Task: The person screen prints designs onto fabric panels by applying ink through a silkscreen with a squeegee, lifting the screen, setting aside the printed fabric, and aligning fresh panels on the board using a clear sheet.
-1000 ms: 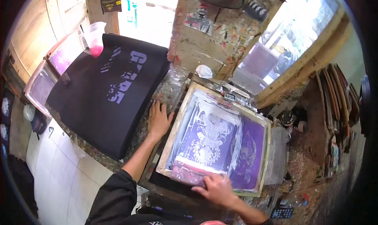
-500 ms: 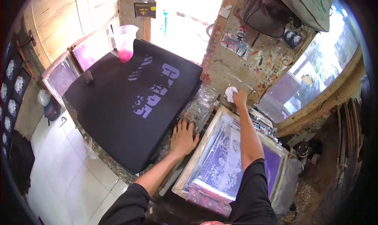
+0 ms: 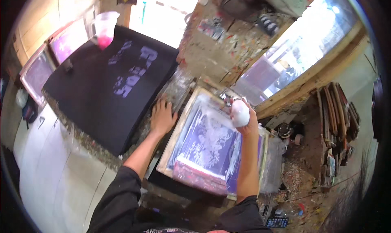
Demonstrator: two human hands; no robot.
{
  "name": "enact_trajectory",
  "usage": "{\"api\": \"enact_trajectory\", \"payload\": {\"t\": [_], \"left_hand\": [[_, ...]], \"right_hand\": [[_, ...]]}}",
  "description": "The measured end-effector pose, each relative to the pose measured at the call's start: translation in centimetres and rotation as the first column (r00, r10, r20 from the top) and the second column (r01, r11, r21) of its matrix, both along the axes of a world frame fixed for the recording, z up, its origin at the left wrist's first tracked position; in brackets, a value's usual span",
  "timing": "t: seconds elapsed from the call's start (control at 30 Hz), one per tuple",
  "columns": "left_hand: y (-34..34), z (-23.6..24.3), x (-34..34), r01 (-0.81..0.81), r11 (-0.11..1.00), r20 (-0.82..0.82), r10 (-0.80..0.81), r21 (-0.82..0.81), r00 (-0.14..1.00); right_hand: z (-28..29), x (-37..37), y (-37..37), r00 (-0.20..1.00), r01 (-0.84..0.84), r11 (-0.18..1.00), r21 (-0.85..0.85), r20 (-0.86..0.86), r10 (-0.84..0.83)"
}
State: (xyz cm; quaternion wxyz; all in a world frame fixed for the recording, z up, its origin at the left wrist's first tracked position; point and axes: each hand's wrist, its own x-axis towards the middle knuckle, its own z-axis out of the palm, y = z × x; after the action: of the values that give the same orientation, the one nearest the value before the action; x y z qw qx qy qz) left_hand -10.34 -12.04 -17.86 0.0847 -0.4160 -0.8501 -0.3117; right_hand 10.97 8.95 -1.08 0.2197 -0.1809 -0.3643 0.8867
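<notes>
My right hand (image 3: pixel 250 121) is raised over the right side of a wooden-framed printing screen (image 3: pixel 163 159), its fingers closed round a rounded white wad (image 3: pixel 240 114). It looks like bunched cloth, but blur keeps me from being sure. Flat on the table strip, between the screen and a black printed fabric panel (image 3: pixel 89 90), lies my left hand (image 3: pixel 163 117), open with fingers spread and holding nothing. Purple and white patterning shows on the screen's mesh. A squeegee (image 3: pixel 199 178), smeared with pink, rests across the screen's near end.
A clear jug (image 3: pixel 106 29) with pink ink stands at the panel's far edge. Other framed screens (image 3: pixel 36 72) lean at the left. Thin boards (image 3: pixel 336 123) are stacked at the right, near a paint-spattered floor. A phone (image 3: pixel 277 222) lies at the lower right.
My right hand has drawn back from the far paint-stained surface to above the screen, bringing the white wad along. My left hand stays on the table strip. The whole view has shifted.
</notes>
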Motion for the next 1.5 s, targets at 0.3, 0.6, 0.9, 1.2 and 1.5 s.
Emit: {"api": "enact_trajectory", "payload": {"t": [0.3,0.6,0.9,1.2,1.5], "left_hand": [[-0.7,-1.1,-0.4,-0.022,0.997,0.073,0.028,-0.076,0.997],[-1.1,-1.1,-0.4,-0.020,0.994,0.143,0.036,-0.110,0.989],[-0.6,-0.2,-0.2,-0.010,0.995,0.112,0.022,-0.103,0.993],[-0.5,-0.3,0.0,-0.034,0.992,0.025,0.037,-0.120,0.999],[-1.1,-1.4,-1.2,-0.067,0.988,-0.004,0.067,-0.138,0.998]], "right_hand": [[-4.8,-2.0,3.2,0.468,-0.708,0.583,0.400,0.883,-0.037],[-7.3,-4.3,3.5,0.522,-0.580,0.754,0.307,0.851,0.055],[-7.3,-0.3,5.3,0.534,-0.441,0.854,0.275,0.846,0.004],[-7.6,11.0,8.1,0.637,-0.196,0.936,0.293,0.763,-0.105],[-12.0,7.5,7.1,-0.091,-0.918,0.396,0.002,0.972,-0.218]]}}
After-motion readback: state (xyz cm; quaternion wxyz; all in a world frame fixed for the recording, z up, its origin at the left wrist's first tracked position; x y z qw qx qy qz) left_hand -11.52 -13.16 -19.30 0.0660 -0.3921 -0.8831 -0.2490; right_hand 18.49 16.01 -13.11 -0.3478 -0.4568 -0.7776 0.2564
